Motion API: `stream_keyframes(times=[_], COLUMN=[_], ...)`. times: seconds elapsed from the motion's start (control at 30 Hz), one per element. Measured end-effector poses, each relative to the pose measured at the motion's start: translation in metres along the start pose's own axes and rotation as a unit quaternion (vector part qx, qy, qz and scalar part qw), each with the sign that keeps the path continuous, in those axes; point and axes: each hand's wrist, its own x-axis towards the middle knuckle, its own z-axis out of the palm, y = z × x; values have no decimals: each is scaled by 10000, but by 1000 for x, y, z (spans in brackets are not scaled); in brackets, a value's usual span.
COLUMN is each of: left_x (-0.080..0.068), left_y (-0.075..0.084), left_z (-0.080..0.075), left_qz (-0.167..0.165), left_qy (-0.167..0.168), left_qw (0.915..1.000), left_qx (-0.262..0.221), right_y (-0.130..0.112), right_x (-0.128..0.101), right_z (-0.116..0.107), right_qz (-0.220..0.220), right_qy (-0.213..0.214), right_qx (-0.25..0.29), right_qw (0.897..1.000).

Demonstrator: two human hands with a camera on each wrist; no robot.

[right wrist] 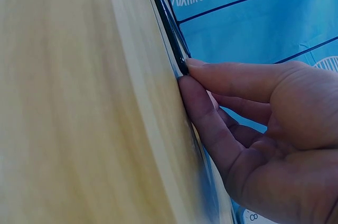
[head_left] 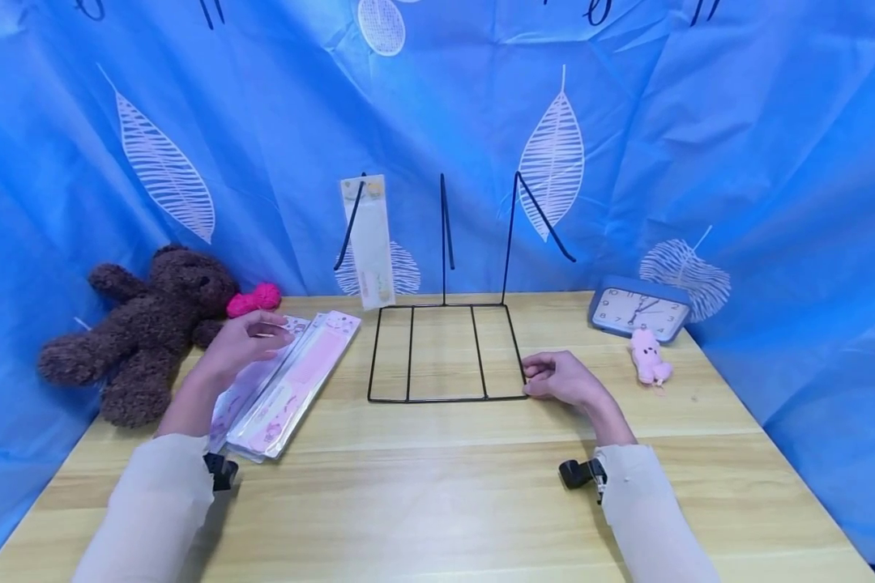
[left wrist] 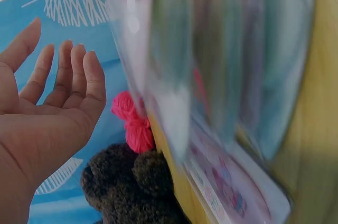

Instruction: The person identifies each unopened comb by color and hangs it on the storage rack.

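A black wire rack [head_left: 446, 400] stands on the table, with a frame at its base and three slanting prongs above. My right hand [head_left: 565, 378] pinches the rack's front right corner between thumb and fingers, as the right wrist view shows close up. One long pale packet [head_left: 370, 243] hangs from the left prong. To the left lie several flat pink-and-white packets [head_left: 295, 389] in clear plastic, overlapping each other. Above their far end is my left hand [head_left: 246, 346], its fingers loosely bent and holding nothing. In the left wrist view, the packets [left wrist: 232, 49] appear blurred beside that hand.
A brown teddy bear [head_left: 168, 324] with a bright pink bow [head_left: 255, 300] lies at the left edge of the table. At the back right are a blue clock [head_left: 638, 309] and a small pink plush toy [head_left: 649, 358]. A blue curtain [head_left: 452, 97] hangs behind.
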Motion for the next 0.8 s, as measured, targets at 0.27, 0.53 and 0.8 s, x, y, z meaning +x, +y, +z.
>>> stream_keyframes(times=[0.27, 0.53, 0.8], left_x=[-16, -21, -24], left_y=[-14, -43, -56], left_z=[-15, -33, -38], left_qz=[-208, -461, -465], left_qy=[84, 138, -492], left_qw=[9984, 9939, 9935], left_qx=[528, 994, 911], right_y=[2, 1, 1], right_x=[1, 2, 2], right_z=[1, 1, 3], right_qz=[58, 63, 194], right_qy=[59, -22, 120], right_qx=[111, 294, 254], right_qw=[9999, 9995, 9994])
